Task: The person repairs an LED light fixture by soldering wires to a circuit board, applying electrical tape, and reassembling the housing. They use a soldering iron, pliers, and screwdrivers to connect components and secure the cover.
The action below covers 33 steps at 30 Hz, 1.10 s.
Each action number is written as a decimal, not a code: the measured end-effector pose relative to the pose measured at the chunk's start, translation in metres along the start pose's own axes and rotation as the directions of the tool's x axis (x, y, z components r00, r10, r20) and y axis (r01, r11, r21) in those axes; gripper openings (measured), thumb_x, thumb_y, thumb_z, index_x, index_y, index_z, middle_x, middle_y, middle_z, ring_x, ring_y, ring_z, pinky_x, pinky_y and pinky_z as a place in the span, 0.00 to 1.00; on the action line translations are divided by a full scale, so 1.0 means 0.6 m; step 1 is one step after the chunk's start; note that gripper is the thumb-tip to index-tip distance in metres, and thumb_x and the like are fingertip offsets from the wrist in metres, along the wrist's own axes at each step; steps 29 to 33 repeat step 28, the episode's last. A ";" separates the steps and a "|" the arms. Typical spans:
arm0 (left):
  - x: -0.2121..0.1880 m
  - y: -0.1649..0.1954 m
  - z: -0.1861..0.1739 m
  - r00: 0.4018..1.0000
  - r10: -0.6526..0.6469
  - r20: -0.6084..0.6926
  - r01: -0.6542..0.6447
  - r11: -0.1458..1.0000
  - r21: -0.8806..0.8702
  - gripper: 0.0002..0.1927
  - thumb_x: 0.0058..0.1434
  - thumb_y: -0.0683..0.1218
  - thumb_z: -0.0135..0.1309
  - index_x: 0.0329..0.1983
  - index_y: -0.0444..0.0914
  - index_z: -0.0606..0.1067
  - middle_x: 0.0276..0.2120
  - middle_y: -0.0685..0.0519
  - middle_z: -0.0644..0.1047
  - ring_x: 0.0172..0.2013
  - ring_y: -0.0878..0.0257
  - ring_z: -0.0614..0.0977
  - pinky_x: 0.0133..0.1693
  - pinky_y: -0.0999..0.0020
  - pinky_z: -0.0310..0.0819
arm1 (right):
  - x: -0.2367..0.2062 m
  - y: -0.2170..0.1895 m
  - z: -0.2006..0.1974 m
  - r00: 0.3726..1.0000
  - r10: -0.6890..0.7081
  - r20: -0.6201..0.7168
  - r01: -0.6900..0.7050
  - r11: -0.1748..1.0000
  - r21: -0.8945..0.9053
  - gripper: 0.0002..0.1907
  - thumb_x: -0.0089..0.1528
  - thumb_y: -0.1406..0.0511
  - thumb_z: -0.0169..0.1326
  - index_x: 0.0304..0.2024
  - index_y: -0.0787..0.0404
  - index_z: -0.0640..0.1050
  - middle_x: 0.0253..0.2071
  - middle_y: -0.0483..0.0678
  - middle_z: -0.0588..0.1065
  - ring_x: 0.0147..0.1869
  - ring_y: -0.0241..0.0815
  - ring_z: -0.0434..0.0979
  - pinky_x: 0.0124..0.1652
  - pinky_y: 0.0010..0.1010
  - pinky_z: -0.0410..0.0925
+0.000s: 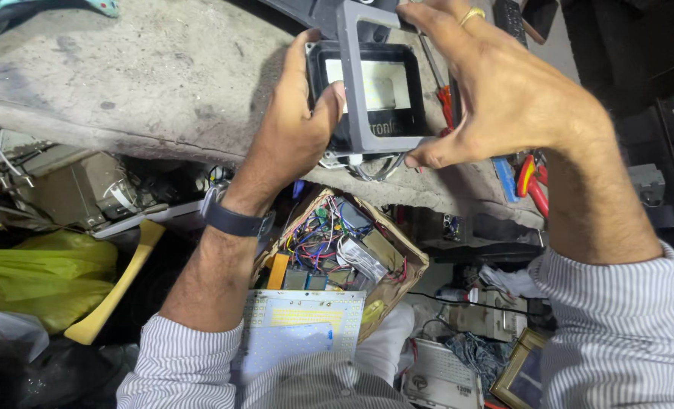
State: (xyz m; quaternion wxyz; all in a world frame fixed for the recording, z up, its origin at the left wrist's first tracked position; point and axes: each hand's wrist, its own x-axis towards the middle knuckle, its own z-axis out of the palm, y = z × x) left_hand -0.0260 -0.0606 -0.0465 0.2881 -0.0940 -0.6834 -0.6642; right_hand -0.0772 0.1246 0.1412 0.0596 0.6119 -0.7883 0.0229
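Floodlight (375,91) sits clasped between left hand (295,125) and right hand (503,91).

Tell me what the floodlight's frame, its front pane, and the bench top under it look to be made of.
Floodlight frame: matte grey, evenly smooth with crisp moulded edges, so likely painted cast metal or hard plastic; the look leaves it open.
Front pane: flat, pale and reflective, so probably glass or clear plastic.
Bench top: grey, rough, stained and pitted with a worn, rounded edge, probably concrete or stone.
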 end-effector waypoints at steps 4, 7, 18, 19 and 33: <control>0.003 0.007 -0.001 0.999 0.028 0.039 -0.022 0.989 -0.149 0.27 0.77 0.42 0.47 0.74 0.30 0.54 0.60 0.42 0.75 0.63 0.58 0.78 0.65 0.64 0.72 | -0.007 0.013 0.027 0.977 0.204 0.069 -0.210 0.972 0.106 0.66 0.38 0.60 0.75 0.74 0.66 0.56 0.71 0.64 0.59 0.66 0.62 0.69 0.57 0.43 0.68; 0.005 0.007 -0.003 0.996 0.069 0.052 -0.058 0.980 -0.192 0.26 0.77 0.42 0.46 0.74 0.31 0.55 0.64 0.43 0.72 0.67 0.58 0.73 0.69 0.63 0.67 | -0.002 0.024 0.036 0.992 0.103 0.070 -0.110 0.989 0.104 0.66 0.38 0.60 0.76 0.73 0.69 0.57 0.67 0.65 0.62 0.69 0.64 0.66 0.61 0.44 0.66; 0.007 0.007 -0.013 0.997 0.053 0.052 -0.037 0.963 -0.266 0.26 0.79 0.49 0.36 0.74 0.30 0.58 0.65 0.42 0.72 0.67 0.58 0.72 0.69 0.65 0.63 | 0.005 0.030 0.045 0.997 0.057 0.061 -0.064 0.991 0.118 0.66 0.39 0.59 0.77 0.73 0.69 0.57 0.68 0.65 0.62 0.71 0.65 0.65 0.65 0.46 0.63; 0.006 0.008 -0.015 0.998 0.030 0.047 -0.017 0.967 -0.255 0.26 0.78 0.50 0.35 0.73 0.30 0.59 0.64 0.42 0.73 0.66 0.58 0.72 0.68 0.65 0.64 | 0.005 0.031 0.044 0.996 0.061 0.066 -0.068 0.991 0.117 0.66 0.39 0.59 0.77 0.73 0.69 0.56 0.69 0.65 0.61 0.71 0.65 0.65 0.65 0.46 0.63; 0.009 0.032 -0.017 0.983 -0.155 0.096 0.182 0.868 -0.462 0.33 0.75 0.62 0.29 0.72 0.36 0.63 0.59 0.43 0.75 0.55 0.56 0.79 0.53 0.65 0.76 | 0.011 0.027 0.044 0.992 0.072 0.103 -0.085 0.989 0.125 0.65 0.38 0.60 0.77 0.73 0.67 0.58 0.68 0.62 0.63 0.71 0.62 0.66 0.65 0.45 0.64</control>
